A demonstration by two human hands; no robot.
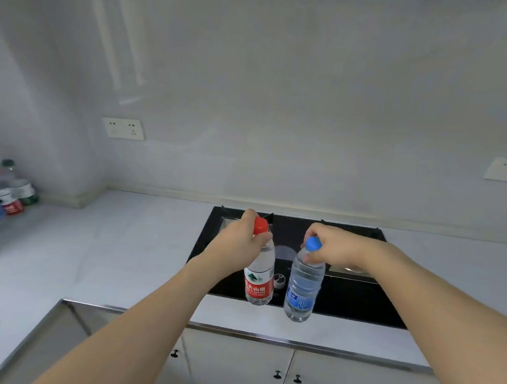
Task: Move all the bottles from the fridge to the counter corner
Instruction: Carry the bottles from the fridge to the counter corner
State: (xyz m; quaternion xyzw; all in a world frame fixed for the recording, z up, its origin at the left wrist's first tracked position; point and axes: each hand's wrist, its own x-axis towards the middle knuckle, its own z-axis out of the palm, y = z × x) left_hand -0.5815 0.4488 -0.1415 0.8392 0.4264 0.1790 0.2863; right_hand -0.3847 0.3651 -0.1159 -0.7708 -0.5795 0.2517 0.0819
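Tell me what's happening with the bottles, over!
Left hand grips red-capped bottle. Right hand grips blue-capped bottle. Both over stove. Corner bottles far left; path open.

The pale grey desk (116, 242) runs along the far wall and turns toward the near left. In its far left corner stands a group of bottles (1, 195) with red, green and white caps, close together. A black cooktop (344, 294) is set into the desk at the right, with a round knob (279, 280) on it.
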